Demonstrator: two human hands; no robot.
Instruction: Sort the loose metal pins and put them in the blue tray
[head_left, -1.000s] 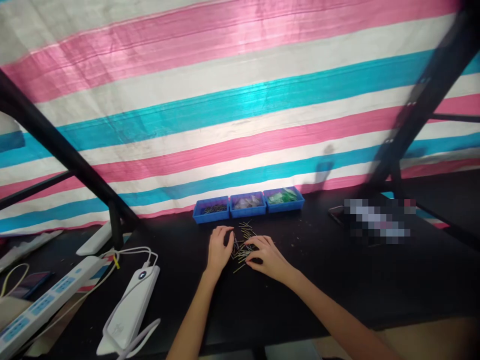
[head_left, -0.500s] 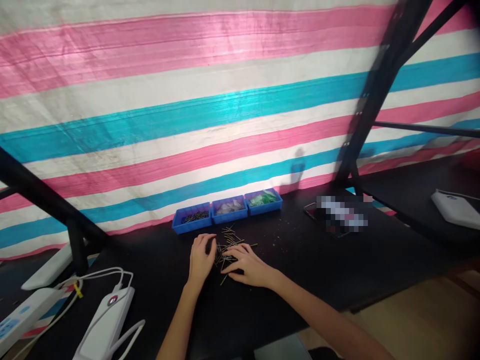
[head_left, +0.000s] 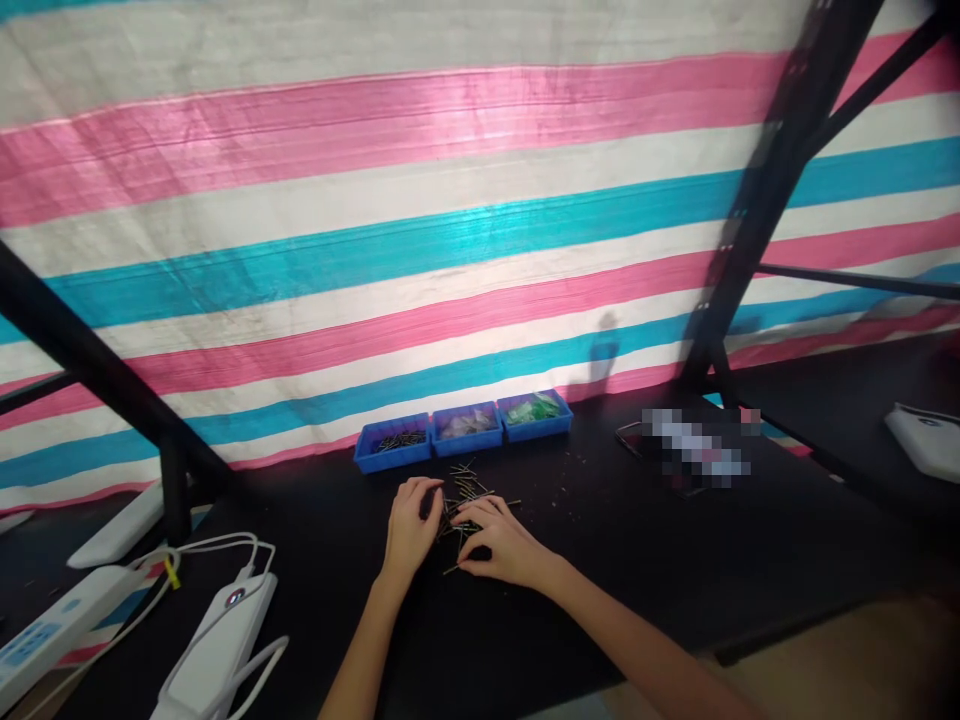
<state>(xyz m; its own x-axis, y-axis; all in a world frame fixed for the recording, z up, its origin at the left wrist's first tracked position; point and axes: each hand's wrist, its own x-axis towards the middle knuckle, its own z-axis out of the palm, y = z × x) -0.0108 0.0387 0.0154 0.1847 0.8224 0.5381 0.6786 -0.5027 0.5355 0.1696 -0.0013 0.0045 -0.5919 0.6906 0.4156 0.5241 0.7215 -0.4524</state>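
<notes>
A loose pile of thin metal rods (head_left: pixel 466 487), gold and dark, lies on the black table; they look like long screws or drill bits, too small to tell. My left hand (head_left: pixel 411 525) rests at the pile's left side, fingers curved and thumb apart, with nothing seen in it. Over the pile's right side is my right hand (head_left: pixel 506 545). Its thumb and index finger come together at the end of one thin metal rod (head_left: pixel 450 570), while the other fingers reach across the pile and hide part of it.
Behind the pile stand three blue bins: one with similar dark rods (head_left: pixel 394 455), one with clear plastic bags (head_left: pixel 466 440), one with green-and-clear bags (head_left: pixel 536 425). A phone-like object (head_left: pixel 628 440) lies right. A white power bank (head_left: pixel 217 645), cables and power strip (head_left: pixel 52 630) lie left.
The view has tilted slightly, so everything sits a little lower and to the right. My right thumb and index finger have closed near the front rod, which now lies flatter.
</notes>
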